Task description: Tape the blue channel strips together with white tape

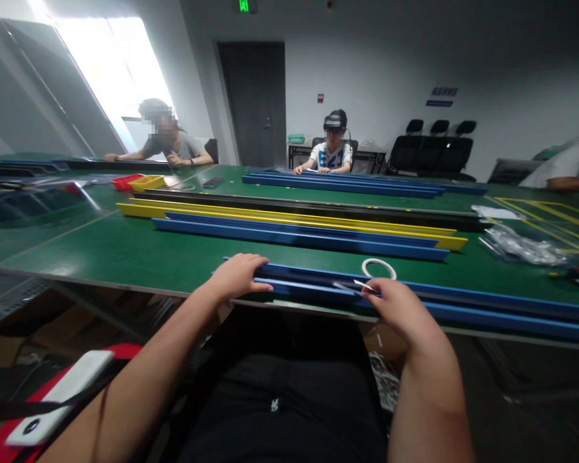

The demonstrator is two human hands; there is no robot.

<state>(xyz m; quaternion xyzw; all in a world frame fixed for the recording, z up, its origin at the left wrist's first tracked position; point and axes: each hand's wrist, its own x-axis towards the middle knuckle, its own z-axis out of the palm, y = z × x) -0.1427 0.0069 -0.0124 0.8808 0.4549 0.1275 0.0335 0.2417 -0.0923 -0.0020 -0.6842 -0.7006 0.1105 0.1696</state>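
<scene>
A long blue channel strip (318,294) lies along the near edge of the green table, with a dark groove down its length. Toward its left end, my left hand (240,273) spans it, fingers over the far rim and thumb at the near side. My right hand (399,308) is closed in a pinch on a thin white strip (363,284), held just above the channel. Beside that hand, a white ring that looks like a roll of tape (379,268) lies beyond the channel.
Farther in are blue channels (299,238), yellow channels (289,217) and black channels (313,204). Red (127,182) and yellow trays (147,183) stand at left, clear plastic bags (523,244) at right. Two people (335,151) (174,138) sit across the table; another person's arm shows at right.
</scene>
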